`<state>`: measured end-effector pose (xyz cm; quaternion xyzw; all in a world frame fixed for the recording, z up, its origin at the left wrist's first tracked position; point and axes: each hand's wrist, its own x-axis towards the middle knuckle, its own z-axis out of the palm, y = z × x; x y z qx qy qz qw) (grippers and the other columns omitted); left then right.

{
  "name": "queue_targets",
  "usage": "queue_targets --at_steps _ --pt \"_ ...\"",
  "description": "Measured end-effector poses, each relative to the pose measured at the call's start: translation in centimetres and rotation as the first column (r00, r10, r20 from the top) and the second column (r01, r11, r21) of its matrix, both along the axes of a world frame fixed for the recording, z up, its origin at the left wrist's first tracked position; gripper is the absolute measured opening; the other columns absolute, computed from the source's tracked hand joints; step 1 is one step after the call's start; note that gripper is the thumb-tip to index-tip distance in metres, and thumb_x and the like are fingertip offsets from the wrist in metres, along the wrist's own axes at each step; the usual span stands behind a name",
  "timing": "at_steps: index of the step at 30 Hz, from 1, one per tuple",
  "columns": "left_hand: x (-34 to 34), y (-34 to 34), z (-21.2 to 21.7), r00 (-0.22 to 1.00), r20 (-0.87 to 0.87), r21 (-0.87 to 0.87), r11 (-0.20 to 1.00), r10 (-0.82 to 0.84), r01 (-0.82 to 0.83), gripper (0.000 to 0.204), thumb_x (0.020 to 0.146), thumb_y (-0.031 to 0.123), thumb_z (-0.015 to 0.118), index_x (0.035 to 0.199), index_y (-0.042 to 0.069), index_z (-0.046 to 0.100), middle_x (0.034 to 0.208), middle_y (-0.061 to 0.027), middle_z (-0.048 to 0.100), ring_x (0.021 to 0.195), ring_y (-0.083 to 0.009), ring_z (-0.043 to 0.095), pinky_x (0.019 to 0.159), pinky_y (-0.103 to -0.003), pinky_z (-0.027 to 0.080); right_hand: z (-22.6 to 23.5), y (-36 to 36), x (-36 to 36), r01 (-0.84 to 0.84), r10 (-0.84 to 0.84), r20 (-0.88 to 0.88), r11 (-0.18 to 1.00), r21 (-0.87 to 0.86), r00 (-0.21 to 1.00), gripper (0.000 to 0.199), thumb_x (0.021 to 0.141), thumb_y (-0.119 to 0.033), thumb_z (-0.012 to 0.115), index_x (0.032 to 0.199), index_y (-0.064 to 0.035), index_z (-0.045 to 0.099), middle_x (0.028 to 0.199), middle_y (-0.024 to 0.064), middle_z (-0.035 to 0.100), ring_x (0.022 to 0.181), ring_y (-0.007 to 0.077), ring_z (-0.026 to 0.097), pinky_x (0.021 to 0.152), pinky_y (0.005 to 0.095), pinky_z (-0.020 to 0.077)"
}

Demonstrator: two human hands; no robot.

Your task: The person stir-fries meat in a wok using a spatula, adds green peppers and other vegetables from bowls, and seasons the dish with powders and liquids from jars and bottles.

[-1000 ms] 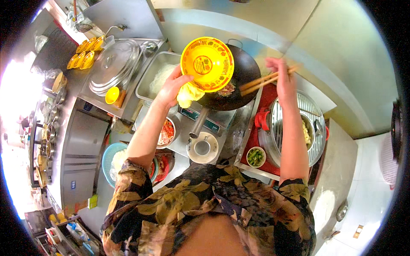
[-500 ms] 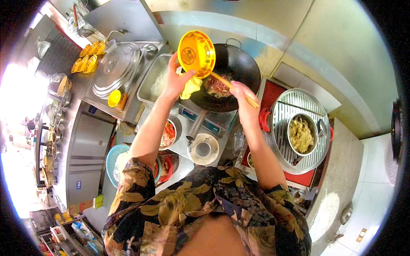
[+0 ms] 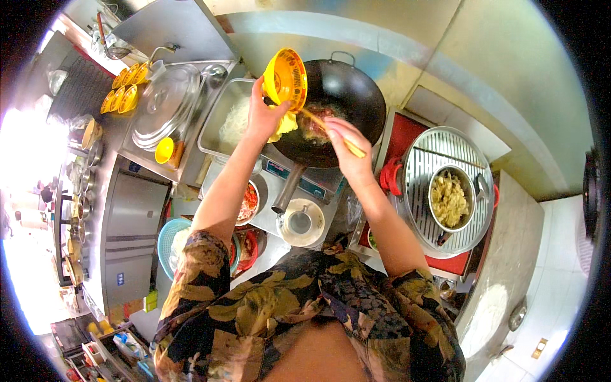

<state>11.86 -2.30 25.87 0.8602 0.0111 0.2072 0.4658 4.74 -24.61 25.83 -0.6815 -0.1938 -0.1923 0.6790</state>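
My left hand grips a yellow patterned bowl, tilted at the wok's left rim. My right hand is closed round a slim wooden stick-like utensil; its thin tip is by the bowl's lower edge. Beneath them, reddish food, perhaps meat, lies in the bottom of the dark wok. The wok's metal handle points toward me. A bunched yellow cloth hangs at the wok's left rim, below my left hand; I cannot tell whether my fingers hold it.
Left of the wok stands a metal tray with white noodle-like strands. Beyond it are stacked metal lids and several small yellow bowls. Rightward, a pot of yellowish food rests on a slatted round steamer. A white container sits nearer me.
The bowl has shifted slightly left and turned further onto its side. My right hand has moved left with the wooden utensil, now over the wok's near right part.
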Motion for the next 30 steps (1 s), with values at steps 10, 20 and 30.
queue_targets --at_steps 10,20,30 --pt "0.0 -0.1 -0.4 0.999 0.018 0.021 0.999 0.029 -0.029 0.08 0.073 0.016 0.078 0.14 0.004 0.035 0.118 -0.022 0.055 0.109 -0.0312 0.056 0.096 -0.041 0.045 0.0 0.2 -1.0 -0.025 0.035 0.058 0.986 -0.165 0.998 0.015 0.087 0.0 0.066 0.101 0.0004 0.069 0.106 0.0132 0.068 0.1 0.0233 0.065 0.09 0.0322 0.0502" --pt "-4.2 -1.1 4.9 0.84 -0.334 -0.764 0.645 -0.428 0.025 0.049 0.09 0.021 0.064 0.131 0.001 0.046 0.103 -0.0159 0.067 0.082 -0.0238 0.07 0.068 -0.036 0.058 1.7 -4.4 3.4 -0.065 0.085 -0.157 0.99 0.125 0.984 0.02 0.097 -0.009 0.056 0.105 0.0066 0.066 0.113 0.0134 0.066 0.099 0.0199 0.065 0.089 0.0318 0.0553" --pt "-7.6 0.0 6.2 0.646 -0.423 -0.877 0.465 -0.636 -0.117 0.044 0.097 0.037 0.051 0.128 0.005 0.05 0.109 -0.0145 0.068 0.086 -0.027 0.07 0.071 -0.04 0.06 0.6 -6.1 2.9 -0.117 0.332 -0.422 0.881 0.459 0.844 0.026 0.097 -0.014 0.058 0.108 0.009 0.063 0.11 0.0184 0.066 0.101 0.024 0.065 0.09 0.0351 0.0562"
